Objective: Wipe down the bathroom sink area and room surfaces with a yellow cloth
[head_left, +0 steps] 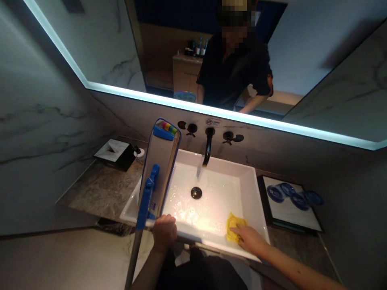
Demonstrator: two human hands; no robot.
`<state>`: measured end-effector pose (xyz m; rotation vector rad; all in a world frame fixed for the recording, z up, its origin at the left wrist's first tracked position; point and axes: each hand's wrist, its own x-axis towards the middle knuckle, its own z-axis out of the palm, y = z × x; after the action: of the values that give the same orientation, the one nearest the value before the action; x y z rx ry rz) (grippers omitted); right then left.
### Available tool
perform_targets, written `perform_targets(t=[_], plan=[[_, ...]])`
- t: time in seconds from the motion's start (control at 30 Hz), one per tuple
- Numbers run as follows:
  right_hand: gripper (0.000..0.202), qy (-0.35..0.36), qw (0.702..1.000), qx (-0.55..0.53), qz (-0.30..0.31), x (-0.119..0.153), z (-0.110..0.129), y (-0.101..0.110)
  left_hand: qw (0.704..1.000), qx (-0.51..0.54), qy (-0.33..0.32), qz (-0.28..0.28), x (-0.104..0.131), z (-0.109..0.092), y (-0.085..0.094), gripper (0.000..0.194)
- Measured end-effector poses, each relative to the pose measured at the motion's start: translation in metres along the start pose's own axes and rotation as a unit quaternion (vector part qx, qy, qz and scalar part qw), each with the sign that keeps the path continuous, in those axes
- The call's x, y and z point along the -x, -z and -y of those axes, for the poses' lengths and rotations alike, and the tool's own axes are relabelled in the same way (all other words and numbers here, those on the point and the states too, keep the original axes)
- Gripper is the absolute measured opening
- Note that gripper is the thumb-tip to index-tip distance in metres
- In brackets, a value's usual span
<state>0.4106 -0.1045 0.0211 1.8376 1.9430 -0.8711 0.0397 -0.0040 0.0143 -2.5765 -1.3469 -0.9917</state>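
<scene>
Inside the sink (pixel 242 177), near its front right corner, the right hand (pixel 249 238) presses flat fingers on a yellow cloth (pixel 234 223); the left hand (pixel 164 232) rests fisted on the front rim beside a flat mop (pixel 159 165).

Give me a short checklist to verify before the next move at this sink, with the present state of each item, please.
1. Right hand rests on the yellow cloth: ok, fingers lie flat on it.
2. Cloth is inside the sink, near the front right corner: ok.
3. Left hand steadies the flat mop at the front edge of the sink: ok, though the exact grip is hidden.
4. Mop head stands upright against the left side of the sink: ok.
5. Drain is uncovered: ok.
6. Water from the tap is off: cannot tell; the sink bottom looks wet.
</scene>
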Motion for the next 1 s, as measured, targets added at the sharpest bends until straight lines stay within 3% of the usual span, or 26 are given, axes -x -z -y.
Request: perform_targets(t=[0.13, 0.27, 0.53, 0.67, 0.83, 0.93, 1.0], plan=[[0.071, 0.080, 0.995, -0.059, -0.020, -0.021, 0.012, -0.015, 1.000, -0.009, -0.002, -0.016, 0.003, -0.004, -0.002, 0.021], [0.080, 0.182, 0.981, -0.068, -0.022, -0.054, 0.054, -0.008, 1.000, -0.008, 0.016, -0.013, 0.000, -0.007, 0.001, 0.023], [0.053, 0.346, 0.935, 0.012, -0.079, -0.167, 0.177, 0.030, 1.000, -0.008, 0.026, -0.007, -0.001, -0.012, 0.005, 0.025], [0.042, 0.401, 0.905, 0.087, -0.108, -0.232, 0.210, 0.064, 0.999, -0.021, 0.030, 0.000, 0.000, -0.014, 0.005, 0.025], [0.040, 0.364, 0.907, 0.123, -0.169, -0.293, 0.201, 0.118, 0.999, -0.010, 0.047, 0.009, -0.006, -0.017, 0.007, 0.025], [0.044, 0.321, 0.916, 0.131, -0.200, -0.308, 0.171, 0.140, 0.999, 0.009, 0.048, -0.009, -0.001, -0.017, 0.019, 0.023], [0.045, 0.297, 0.925, 0.126, -0.201, -0.305, 0.142, 0.143, 0.998, -0.001, 0.058, -0.035, 0.018, -0.013, 0.034, 0.022]])
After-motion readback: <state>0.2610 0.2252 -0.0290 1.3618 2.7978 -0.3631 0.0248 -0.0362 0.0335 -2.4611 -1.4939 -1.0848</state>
